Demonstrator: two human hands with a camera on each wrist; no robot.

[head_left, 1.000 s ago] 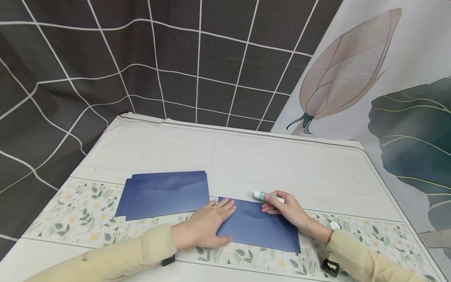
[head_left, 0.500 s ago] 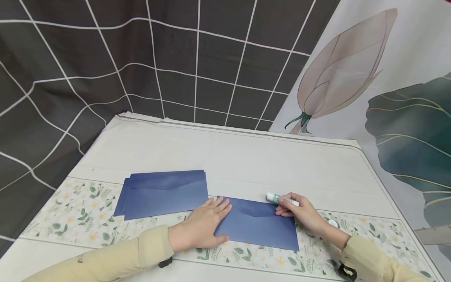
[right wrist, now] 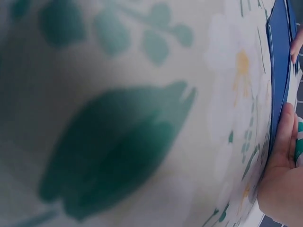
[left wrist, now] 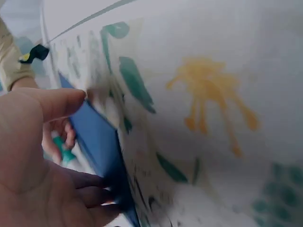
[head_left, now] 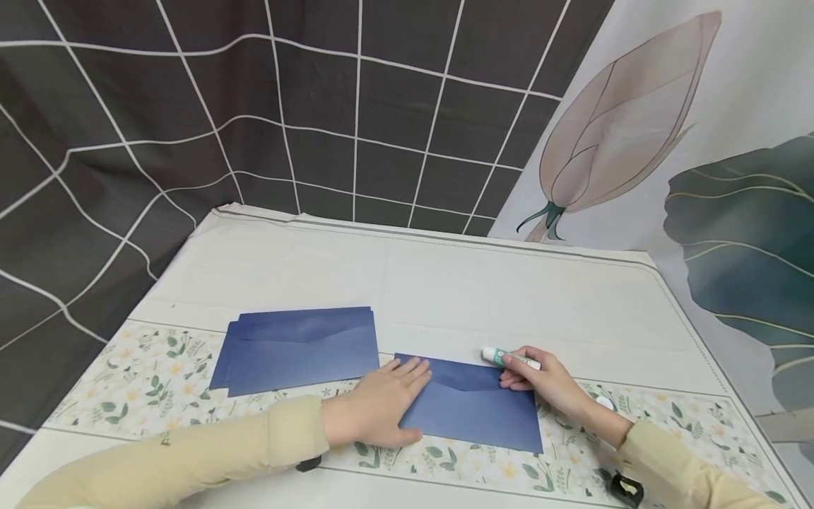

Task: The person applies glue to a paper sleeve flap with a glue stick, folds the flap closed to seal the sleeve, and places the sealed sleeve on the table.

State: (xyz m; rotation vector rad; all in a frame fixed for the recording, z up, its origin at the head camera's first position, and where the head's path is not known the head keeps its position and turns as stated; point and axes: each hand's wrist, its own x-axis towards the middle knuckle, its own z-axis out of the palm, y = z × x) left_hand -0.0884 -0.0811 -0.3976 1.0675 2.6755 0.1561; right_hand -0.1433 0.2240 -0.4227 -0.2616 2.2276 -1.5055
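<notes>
A dark blue envelope (head_left: 473, 413) lies on the table with its flap side up. My left hand (head_left: 381, 408) rests flat across its left end, fingers extended. Near the envelope's upper right corner, my right hand (head_left: 539, 378) holds a white and green glue stick (head_left: 497, 357) between thumb and fingers. In the left wrist view, the left hand (left wrist: 42, 156) touches the blue envelope (left wrist: 97, 137), and the green of the glue stick (left wrist: 65, 150) shows beyond it. The right wrist view catches only part of the right hand (right wrist: 279, 175) beside the envelope's edge.
Left of the hands lies a slightly fanned stack of blue envelopes (head_left: 302, 360). A small round white cap (head_left: 605, 403) sits close to the right wrist. The table is covered by a white cloth (head_left: 432, 283) with a floral band, and dark grid-patterned fabric (head_left: 305, 106) hangs behind.
My right hand has moved right along the envelope's upper edge with the glue stick, then stayed nearly still over the last half second. The left hand remains on the envelope's left end.
</notes>
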